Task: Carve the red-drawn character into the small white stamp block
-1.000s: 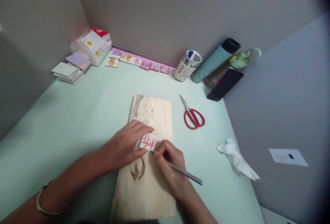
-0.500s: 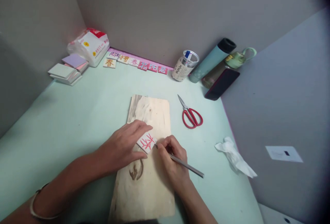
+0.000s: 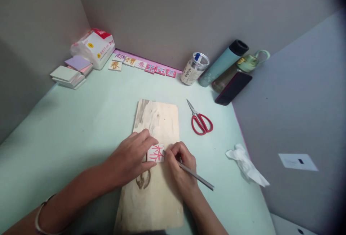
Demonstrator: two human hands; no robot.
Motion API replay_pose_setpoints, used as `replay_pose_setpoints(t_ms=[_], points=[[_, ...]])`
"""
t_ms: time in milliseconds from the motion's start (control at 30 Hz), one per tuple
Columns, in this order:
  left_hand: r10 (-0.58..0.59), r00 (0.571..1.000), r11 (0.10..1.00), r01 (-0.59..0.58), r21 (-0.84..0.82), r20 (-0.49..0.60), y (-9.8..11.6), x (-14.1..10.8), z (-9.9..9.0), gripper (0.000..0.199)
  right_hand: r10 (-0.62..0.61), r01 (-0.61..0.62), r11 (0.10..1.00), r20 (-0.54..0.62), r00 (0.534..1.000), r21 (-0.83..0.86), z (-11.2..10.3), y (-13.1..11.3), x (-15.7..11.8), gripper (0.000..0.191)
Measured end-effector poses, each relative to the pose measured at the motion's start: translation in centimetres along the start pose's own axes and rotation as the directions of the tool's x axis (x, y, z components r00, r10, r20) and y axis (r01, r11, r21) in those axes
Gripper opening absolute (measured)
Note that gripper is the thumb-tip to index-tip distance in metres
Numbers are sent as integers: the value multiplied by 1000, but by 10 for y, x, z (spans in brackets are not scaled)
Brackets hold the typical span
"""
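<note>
A small white square block [image 3: 156, 153] with a red-lined Chinese character lies on a wooden board [image 3: 159, 206]. My left hand [image 3: 136, 152] pinches its upper and lower edges between fingers and thumb. In my right hand [image 3: 182, 164] is a slim grey pen-shaped carving knife [image 3: 197, 177], held like a pen, its back end pointing down to the right. The knife's tip is at the block's right edge, mostly hidden by my fingers. Below the block, the board carries a dark curved mark.
Red-handled scissors [image 3: 200, 121] lie right of the board, with a crumpled tissue [image 3: 247, 166] farther right. Along the back stand a tissue pack [image 3: 96, 49], stacked blocks [image 3: 69, 76], several carved character tiles [image 3: 150, 68], a clear jar [image 3: 193, 71], bottles [image 3: 221, 63] and a phone [image 3: 234, 89].
The block has been turned from a diagonal position to nearly square with the board. My left fingers have shifted with it. My right hand and the carving knife have barely moved.
</note>
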State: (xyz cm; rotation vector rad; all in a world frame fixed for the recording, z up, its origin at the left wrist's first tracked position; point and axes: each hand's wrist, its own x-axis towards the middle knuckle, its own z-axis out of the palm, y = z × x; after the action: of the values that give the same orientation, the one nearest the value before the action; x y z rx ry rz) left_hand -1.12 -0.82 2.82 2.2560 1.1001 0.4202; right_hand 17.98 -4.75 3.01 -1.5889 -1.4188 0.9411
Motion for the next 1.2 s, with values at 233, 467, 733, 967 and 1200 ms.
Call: replay_pose_setpoints(t_ms=[233, 467, 733, 967, 1200], points=[[0, 1000, 1000, 0, 0, -16, 1, 2, 0, 31, -12, 11, 999, 16, 1000, 53, 1, 3, -2, 27], [14, 999, 1000, -14, 7, -37, -1, 2, 4, 30, -21, 18, 997, 40, 999, 75, 0, -1, -2, 27], [22, 999, 1000, -22, 1, -47, 0, 2, 3, 30, -10, 4, 994, 54, 998, 110, 3, 0, -2, 28], [34, 998, 999, -34, 9, -51, -1, 2, 5, 29, -16, 8, 996, 86, 996, 91, 3, -2, -3, 26], [31, 999, 999, -31, 9, -38, -2, 1, 4, 31, -36, 28, 997, 105, 994, 74, -1, -1, 0, 27]])
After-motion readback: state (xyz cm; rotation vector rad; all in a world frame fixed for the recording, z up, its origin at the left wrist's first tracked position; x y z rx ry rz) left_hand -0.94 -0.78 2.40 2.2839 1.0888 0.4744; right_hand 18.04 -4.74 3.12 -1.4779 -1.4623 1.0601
